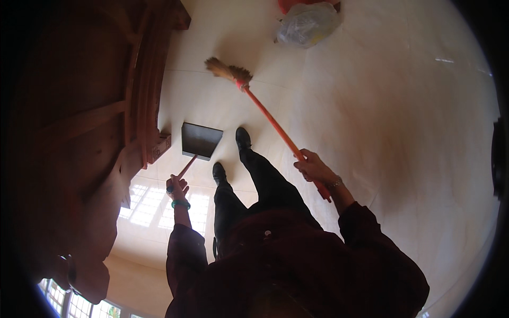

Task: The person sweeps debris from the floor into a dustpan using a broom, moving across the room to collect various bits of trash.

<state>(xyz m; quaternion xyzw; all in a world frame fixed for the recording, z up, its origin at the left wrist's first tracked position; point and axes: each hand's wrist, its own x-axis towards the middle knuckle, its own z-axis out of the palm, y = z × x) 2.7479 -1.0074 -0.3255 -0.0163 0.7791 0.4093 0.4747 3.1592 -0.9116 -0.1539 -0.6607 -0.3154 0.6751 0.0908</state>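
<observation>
My right hand (pixel 314 166) is closed around the orange handle of a broom (pixel 272 120). The broom slants up and left from it, and its brown bristles, slightly blurred, are over the pale floor beyond my feet. In my left hand (pixel 177 187), with a green bangle at the wrist, is the thin handle of a long-handled dustpan (pixel 202 141). The dark pan is at floor level, left of my shoes, and nothing distinct shows inside it. Whether the bristles touch the floor I cannot tell.
Dark reddish wooden furniture (pixel 135 103) runs along the left side, its foot near the dustpan. At the top, a clear plastic bag (pixel 308 26) lies against a red object (pixel 298 4). Window light reflects off the smooth floor (pixel 381 131) at lower left.
</observation>
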